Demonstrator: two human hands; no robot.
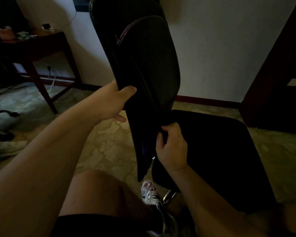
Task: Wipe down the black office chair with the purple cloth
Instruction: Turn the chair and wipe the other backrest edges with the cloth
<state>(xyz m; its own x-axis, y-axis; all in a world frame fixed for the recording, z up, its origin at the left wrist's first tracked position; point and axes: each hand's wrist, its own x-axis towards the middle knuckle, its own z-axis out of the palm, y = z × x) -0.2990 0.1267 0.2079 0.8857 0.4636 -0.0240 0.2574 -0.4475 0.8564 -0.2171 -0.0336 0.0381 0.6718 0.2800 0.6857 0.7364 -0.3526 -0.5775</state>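
Note:
The black office chair stands in front of me, its backrest (149, 53) upright and its seat (217, 156) to the right. The purple cloth (146, 147), almost black in this dim light, drapes over the backrest and hangs down past the seat's edge. Purple seams show near its top. My left hand (109, 103) grips the cloth's left edge at mid-height on the backrest, thumb on the front and fingers behind. My right hand (171, 147) pinches a fold of the cloth low down, where backrest meets seat.
A dark wooden desk (41, 43) with small items stands at the left, with a white cable hanging from a wall socket beneath it. My bare knee (99, 190) and patterned shoe (149, 192) are below the chair. A dark wooden door (280, 82) is at the right. Patterned carpet covers the floor.

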